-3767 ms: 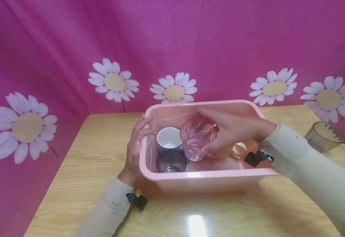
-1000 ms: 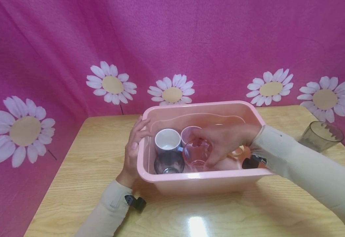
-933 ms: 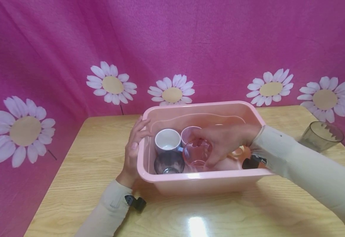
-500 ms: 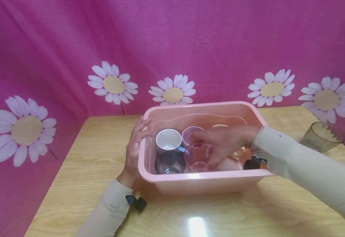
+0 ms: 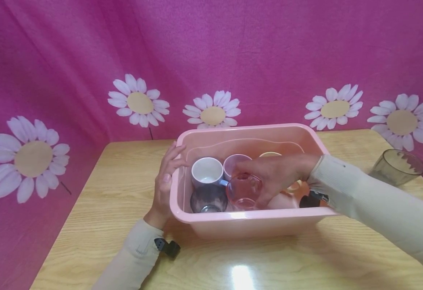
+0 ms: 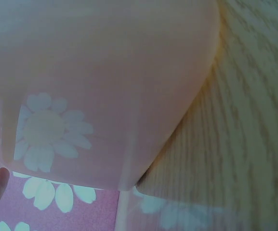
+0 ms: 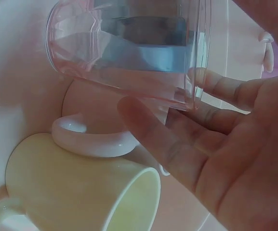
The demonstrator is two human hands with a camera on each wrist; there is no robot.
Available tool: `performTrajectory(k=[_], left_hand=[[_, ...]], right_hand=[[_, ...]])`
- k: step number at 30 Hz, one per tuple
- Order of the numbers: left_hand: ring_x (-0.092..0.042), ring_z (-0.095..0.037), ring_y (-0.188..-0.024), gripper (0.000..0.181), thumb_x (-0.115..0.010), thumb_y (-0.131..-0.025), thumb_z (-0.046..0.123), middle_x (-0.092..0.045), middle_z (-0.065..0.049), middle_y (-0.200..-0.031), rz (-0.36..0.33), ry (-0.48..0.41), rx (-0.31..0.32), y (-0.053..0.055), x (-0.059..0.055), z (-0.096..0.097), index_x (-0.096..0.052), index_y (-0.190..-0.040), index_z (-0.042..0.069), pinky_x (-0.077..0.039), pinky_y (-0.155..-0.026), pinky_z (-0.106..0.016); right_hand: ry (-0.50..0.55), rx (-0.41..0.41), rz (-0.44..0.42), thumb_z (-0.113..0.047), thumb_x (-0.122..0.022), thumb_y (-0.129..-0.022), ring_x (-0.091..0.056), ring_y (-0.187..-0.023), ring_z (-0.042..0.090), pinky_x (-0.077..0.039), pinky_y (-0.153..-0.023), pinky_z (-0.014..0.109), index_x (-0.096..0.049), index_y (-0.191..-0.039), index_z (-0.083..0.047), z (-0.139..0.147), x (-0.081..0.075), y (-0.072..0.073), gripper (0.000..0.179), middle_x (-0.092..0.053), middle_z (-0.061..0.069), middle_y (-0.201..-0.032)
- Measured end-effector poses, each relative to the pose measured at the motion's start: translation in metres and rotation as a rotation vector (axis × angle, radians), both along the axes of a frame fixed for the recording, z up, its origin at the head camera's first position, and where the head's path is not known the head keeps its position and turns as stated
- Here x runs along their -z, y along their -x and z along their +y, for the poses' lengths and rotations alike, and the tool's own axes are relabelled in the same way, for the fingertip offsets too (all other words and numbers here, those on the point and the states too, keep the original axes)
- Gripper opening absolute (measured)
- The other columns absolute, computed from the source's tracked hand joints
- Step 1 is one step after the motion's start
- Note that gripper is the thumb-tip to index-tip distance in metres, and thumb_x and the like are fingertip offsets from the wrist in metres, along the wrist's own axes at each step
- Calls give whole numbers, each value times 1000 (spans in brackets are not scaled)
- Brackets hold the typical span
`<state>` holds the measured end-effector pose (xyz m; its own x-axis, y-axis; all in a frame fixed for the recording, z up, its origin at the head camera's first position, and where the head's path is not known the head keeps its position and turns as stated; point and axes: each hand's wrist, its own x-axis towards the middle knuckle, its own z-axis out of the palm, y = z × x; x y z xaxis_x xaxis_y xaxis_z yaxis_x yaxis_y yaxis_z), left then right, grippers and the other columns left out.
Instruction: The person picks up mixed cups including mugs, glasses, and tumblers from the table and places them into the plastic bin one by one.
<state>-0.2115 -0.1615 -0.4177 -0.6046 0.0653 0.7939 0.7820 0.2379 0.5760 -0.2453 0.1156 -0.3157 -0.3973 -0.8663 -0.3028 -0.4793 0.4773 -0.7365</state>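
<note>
In the head view my right hand point(image 5: 274, 177) is inside the pink tub point(image 5: 211, 218), holding a clear pink glass point(image 5: 244, 191). The right wrist view shows the thumb along one side of this glass point(image 7: 129, 53) and fingers at its rim. Over the tub's left rim, my left hand point(image 5: 165, 183) hooks its fingertips. Left of the pink glass stand a white mug point(image 5: 207, 171) with a blue handle and a dark grey glass point(image 5: 209, 199). Behind it is a mug with a lilac inside point(image 5: 231, 165). My right hand partly hides a yellow mug point(image 7: 81, 178).
A smoky grey glass point(image 5: 398, 167) stands outside the tub at the right of the wooden table point(image 5: 124, 173). Behind the table hangs a magenta curtain point(image 5: 269, 52) printed with daisies. The tub's walls enclose the mugs and glasses.
Since the oldest frame, my right hand has lowered the pink glass deeper into the tub, in front of the lilac mug. Over the last second both hands have hardly moved.
</note>
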Motion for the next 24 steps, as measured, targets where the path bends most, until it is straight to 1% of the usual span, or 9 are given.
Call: performTrajectory(k=[3, 6, 10, 12, 17, 21, 24], left_hand=[[-22, -32, -143, 44, -26, -92, 30, -45, -15, -142, -7, 1, -3, 0, 0, 0, -56, -103, 0, -20, -115, -51], [-21, -32, -143, 44, -26, -92, 30, -45, -15, -142, -12, 1, 1, 0, 0, -1, -56, -104, -1, -20, -115, -52], [-21, -31, -144, 44, -27, -91, 29, -44, -15, -143, -18, 4, 5, 0, 1, -1, -56, -104, -1, -21, -114, -53], [-21, -31, -144, 44, -27, -91, 29, -44, -15, -143, -23, 1, 9, 0, 1, -1, -56, -104, -1, -21, -114, -53], [-21, -30, -144, 42, -28, -90, 27, -44, -17, -143, -24, -1, 13, 1, 1, -1, -56, -105, -1, -22, -114, -53], [-21, -33, -143, 42, -28, -89, 25, -44, -17, -143, -20, 4, 7, 0, 0, -1, -57, -104, -1, -21, -114, -53], [-20, -36, -143, 42, -28, -89, 25, -44, -16, -143, -18, 6, 7, 0, 0, -1, -57, -104, -1, -21, -114, -53]], right_hand=[[-6, 2, -2, -24, -86, -68, -52, -120, 20, -41, -102, 47, -33, -137, -19, 0, 0, 0, 87, -55, 3, -126], [-12, -3, 18, -25, -86, -68, -52, -120, 20, -40, -103, 45, -33, -137, -17, 0, 1, 1, 87, -56, 3, -125], [-19, -16, 28, -25, -85, -68, -55, -114, 23, -39, -104, 45, -39, -132, -15, -1, 3, 1, 79, -59, 3, -122], [-18, -22, 14, -22, -84, -69, -55, -113, 24, -40, -103, 45, -41, -129, -14, -1, 4, 1, 75, -59, 3, -122], [-22, -26, 20, -18, -83, -69, -57, -111, 24, -40, -103, 44, -43, -126, -14, -1, 4, 1, 69, -61, -1, -120], [-30, -38, 71, -19, -84, -68, -59, -104, 26, -43, -99, 44, -45, -124, -15, -3, 4, 1, 68, -61, -1, -118], [-33, -52, 119, -20, -84, -68, -60, -99, 26, -47, -93, 43, -47, -122, -15, -3, 5, 1, 65, -62, 0, -115]])
